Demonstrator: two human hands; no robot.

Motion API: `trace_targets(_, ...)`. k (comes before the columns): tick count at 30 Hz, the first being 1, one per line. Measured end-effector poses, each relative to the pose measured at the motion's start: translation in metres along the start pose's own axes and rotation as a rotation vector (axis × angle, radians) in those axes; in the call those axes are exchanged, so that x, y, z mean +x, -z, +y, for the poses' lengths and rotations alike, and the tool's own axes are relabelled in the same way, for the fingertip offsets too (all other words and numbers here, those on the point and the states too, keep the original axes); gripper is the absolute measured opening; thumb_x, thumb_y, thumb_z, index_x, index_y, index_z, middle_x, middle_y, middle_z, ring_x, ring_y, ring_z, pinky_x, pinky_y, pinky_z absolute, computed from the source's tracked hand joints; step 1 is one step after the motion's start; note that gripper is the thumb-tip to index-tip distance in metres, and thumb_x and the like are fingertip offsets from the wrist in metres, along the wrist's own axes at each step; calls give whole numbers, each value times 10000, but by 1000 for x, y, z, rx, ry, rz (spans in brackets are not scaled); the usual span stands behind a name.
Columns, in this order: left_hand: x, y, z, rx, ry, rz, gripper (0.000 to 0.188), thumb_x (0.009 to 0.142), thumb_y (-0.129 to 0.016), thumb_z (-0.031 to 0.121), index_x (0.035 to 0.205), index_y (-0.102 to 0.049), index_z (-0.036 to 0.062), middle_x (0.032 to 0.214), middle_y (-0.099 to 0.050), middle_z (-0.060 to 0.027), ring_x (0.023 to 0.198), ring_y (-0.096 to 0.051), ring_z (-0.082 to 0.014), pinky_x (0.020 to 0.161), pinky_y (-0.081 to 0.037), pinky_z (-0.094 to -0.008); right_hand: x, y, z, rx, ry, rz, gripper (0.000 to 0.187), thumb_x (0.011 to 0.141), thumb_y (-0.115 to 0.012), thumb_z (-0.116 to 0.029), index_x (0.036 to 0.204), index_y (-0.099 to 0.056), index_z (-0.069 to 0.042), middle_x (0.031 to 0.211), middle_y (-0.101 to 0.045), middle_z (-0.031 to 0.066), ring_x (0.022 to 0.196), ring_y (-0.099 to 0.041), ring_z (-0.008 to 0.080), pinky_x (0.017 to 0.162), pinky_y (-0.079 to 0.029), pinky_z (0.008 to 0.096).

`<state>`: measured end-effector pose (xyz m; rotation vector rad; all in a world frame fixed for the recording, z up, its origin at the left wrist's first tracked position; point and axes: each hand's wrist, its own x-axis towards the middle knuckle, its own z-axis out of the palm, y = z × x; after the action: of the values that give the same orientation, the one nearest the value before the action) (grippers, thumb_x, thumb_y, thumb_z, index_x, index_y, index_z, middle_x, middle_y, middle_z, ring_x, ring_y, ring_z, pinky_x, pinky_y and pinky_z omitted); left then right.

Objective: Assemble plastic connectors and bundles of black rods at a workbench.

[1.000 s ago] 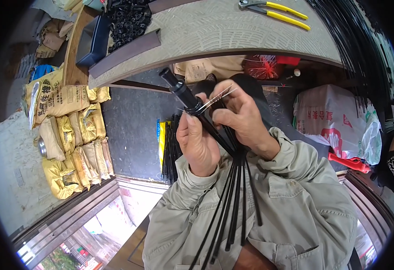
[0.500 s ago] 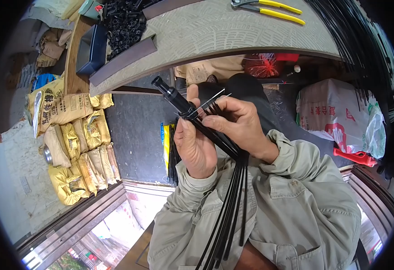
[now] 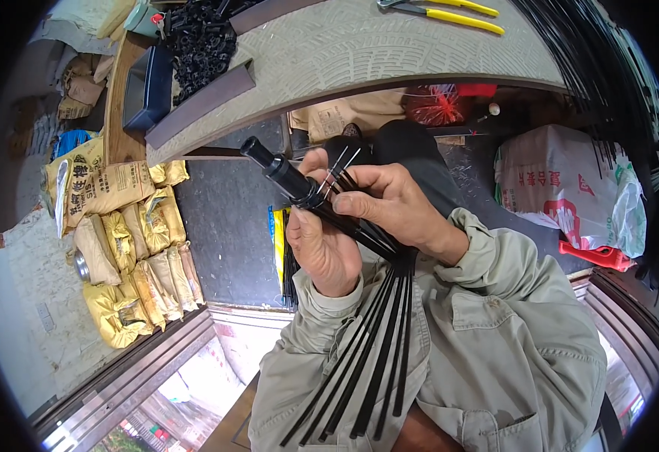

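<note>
A black plastic tube [image 3: 275, 167], stepped in width and ringed with a collar, points up and left in front of my chest. My left hand [image 3: 325, 252] is closed round it at the collar, thumb on the near side. From the collar a bundle of slim black rods [image 3: 375, 361], much like umbrella ribs, runs down across my shirt and fans out. My right hand [image 3: 393, 200] pinches some rods between thumb and fingers beside the collar. Thin metallic rod ends [image 3: 338, 167] stick up between both hands. My fingers hide where the rods meet the collar.
Ahead is a worktable [image 3: 390, 53] with yellow-handled pliers [image 3: 457, 15], a heap of small black parts [image 3: 203, 56] and a dark blue bin [image 3: 147, 87]. Long black rods [image 3: 593, 68] overhang its right end. Packed bags [image 3: 130, 248] lie left; a white sack [image 3: 540, 177] stands right.
The thin rod ends by my right hand have swung more upright. Below, the rods have spread wider over my lap. The tube has shifted slightly left; both hands keep their grip.
</note>
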<state>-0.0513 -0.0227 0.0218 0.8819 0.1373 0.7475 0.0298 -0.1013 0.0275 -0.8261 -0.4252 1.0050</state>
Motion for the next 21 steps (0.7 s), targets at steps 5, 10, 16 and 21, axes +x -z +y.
trace_targets(5, 0, -4, -5, 87, -52, 46, 395, 916, -440, 271, 1173, -474, -27, 1306, -393, -127, 1221, -374, -238, 1013, -323, -364, -1, 5, 3, -19, -20, 18, 210, 820, -618, -114, 969, -609, 34, 870, -601, 2, 781, -520, 48, 702, -433, 199)
trace_targets(10, 0, -10, -4, 98, -67, 42, 435, 927, -420, 276, 1237, -408, -29, 1289, -412, -153, 1179, -425, -233, 981, -356, -340, 1, 0, -1, 106, -20, -40, 213, 819, -617, -102, 977, -605, 40, 900, -605, 12, 810, -524, 54, 730, -434, 204)
trace_targets(16, -1, -5, -4, 81, -54, 37, 421, 927, -422, 271, 1221, -424, -29, 1292, -403, -148, 1149, -449, -205, 960, -376, -321, -6, -1, 2, 75, 40, 43, 202, 804, -627, -72, 969, -600, 41, 933, -602, 20, 830, -527, 58, 755, -435, 210)
trace_targets(21, -5, -10, -2, 64, -19, 91, 394, 925, -430, 261, 1183, -459, -35, 1279, -406, -145, 1147, -446, -219, 960, -381, -332, -7, 0, -2, 26, 91, 22, 201, 762, -669, -60, 928, -606, 34, 877, -608, 17, 789, -532, 54, 719, -440, 202)
